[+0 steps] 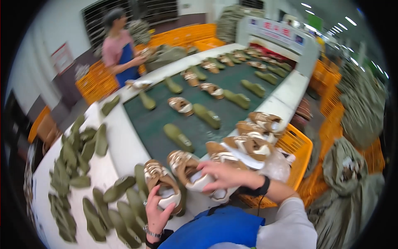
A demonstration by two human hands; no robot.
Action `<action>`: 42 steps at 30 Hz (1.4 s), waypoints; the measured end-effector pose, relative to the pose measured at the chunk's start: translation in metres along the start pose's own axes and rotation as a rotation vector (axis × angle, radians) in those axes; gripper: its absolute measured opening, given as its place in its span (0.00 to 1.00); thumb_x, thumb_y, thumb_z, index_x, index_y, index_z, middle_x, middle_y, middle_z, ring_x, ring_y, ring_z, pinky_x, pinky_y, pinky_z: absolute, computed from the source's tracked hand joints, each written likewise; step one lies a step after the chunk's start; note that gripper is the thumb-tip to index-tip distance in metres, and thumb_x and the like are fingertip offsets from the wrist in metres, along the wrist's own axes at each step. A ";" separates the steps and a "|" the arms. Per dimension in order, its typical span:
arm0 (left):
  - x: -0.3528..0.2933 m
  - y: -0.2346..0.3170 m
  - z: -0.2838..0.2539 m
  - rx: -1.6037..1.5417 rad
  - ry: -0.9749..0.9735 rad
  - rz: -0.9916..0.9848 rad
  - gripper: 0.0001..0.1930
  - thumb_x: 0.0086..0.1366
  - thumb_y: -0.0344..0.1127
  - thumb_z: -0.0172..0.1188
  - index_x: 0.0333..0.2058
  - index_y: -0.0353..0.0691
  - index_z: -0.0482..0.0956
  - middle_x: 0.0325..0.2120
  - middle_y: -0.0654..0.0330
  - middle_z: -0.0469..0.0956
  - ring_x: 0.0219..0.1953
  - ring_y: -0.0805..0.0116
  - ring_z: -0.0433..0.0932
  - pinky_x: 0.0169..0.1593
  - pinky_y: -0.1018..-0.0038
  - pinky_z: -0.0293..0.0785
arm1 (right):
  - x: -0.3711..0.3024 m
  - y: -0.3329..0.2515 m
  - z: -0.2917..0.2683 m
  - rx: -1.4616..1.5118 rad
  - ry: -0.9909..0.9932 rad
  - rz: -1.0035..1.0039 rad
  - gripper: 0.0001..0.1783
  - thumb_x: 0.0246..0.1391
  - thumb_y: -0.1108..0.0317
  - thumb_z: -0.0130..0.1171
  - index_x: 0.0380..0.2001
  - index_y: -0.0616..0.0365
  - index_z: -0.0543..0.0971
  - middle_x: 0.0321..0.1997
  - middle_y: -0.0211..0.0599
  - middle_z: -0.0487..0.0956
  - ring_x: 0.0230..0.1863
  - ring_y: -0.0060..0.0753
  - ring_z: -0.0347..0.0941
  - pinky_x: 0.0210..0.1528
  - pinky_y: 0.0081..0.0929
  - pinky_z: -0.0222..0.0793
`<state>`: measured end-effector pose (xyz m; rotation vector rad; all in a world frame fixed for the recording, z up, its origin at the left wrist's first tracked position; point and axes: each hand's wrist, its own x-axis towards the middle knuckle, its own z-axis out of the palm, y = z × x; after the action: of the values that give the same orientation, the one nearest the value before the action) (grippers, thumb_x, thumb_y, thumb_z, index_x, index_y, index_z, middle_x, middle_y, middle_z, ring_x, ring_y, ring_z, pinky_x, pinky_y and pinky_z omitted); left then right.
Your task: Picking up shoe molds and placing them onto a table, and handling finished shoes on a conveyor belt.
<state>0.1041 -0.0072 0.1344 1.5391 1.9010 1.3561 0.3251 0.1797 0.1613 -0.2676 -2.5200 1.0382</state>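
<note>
Two tan-and-white sneakers stand side by side close in front of me, toes pointing away. My left hand (157,212) grips the heel end of the left sneaker (156,175), thumb and fingers on either side of its opening. The collar of the right sneaker (181,162) is held by my right hand (224,175), with fingers reaching into the opening. Another sneaker (219,152) sits just beyond my right hand. Olive-green insoles (132,207) lie in a loose heap beside my left hand, some partly under the left sneaker.
A dark green conveyor belt (155,124) carries several sneakers and insoles toward a machine (269,35). More sneakers (253,145) line the white right ledge, above an orange crate (296,153). A person in a blue apron (124,58) stands across the belt. Grey-green sacks (352,182) lie at right.
</note>
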 end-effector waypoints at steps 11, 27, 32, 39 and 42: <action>-0.039 -0.041 -0.066 0.050 0.297 -0.238 0.16 0.40 0.29 0.68 0.25 0.32 0.69 0.49 0.45 0.68 0.49 0.52 0.70 0.52 0.67 0.65 | 0.238 0.125 -0.006 -0.243 0.042 0.089 0.21 0.34 0.60 0.67 0.33 0.57 0.74 0.34 0.46 0.73 0.38 0.47 0.71 0.40 0.36 0.67; 0.035 -0.044 -0.075 0.124 0.285 -0.313 0.12 0.44 0.25 0.63 0.28 0.33 0.70 0.50 0.47 0.69 0.52 0.53 0.68 0.53 0.67 0.62 | 0.303 0.299 0.133 -0.249 -0.019 0.740 0.24 0.43 0.64 0.59 0.48 0.47 0.72 0.60 0.41 0.57 0.57 0.55 0.59 0.55 0.40 0.61; 0.049 -0.056 -0.059 0.171 0.244 -0.207 0.14 0.44 0.28 0.64 0.30 0.32 0.70 0.49 0.45 0.68 0.51 0.53 0.68 0.53 0.66 0.62 | 0.293 0.220 0.095 -0.178 -0.239 0.228 0.21 0.46 0.61 0.57 0.45 0.56 0.74 0.38 0.44 0.77 0.42 0.41 0.74 0.45 0.33 0.68; 0.055 -0.055 -0.044 0.159 0.292 -0.077 0.13 0.47 0.30 0.63 0.29 0.32 0.68 0.50 0.41 0.66 0.49 0.48 0.68 0.50 0.65 0.64 | 0.199 0.032 0.063 0.357 -0.485 -0.277 0.24 0.49 0.63 0.58 0.49 0.56 0.69 0.42 0.38 0.72 0.30 0.33 0.73 0.31 0.28 0.70; 0.045 -0.035 -0.028 0.101 0.203 -0.018 0.13 0.49 0.31 0.62 0.31 0.32 0.69 0.50 0.41 0.65 0.49 0.48 0.68 0.51 0.66 0.64 | 0.162 -0.005 0.062 0.313 -0.473 -0.076 0.23 0.46 0.58 0.60 0.45 0.56 0.71 0.32 0.46 0.76 0.29 0.43 0.74 0.31 0.35 0.68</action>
<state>0.0476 0.0220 0.1318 1.4750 2.1292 1.4779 0.1525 0.1892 0.1724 0.1860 -2.6773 1.5928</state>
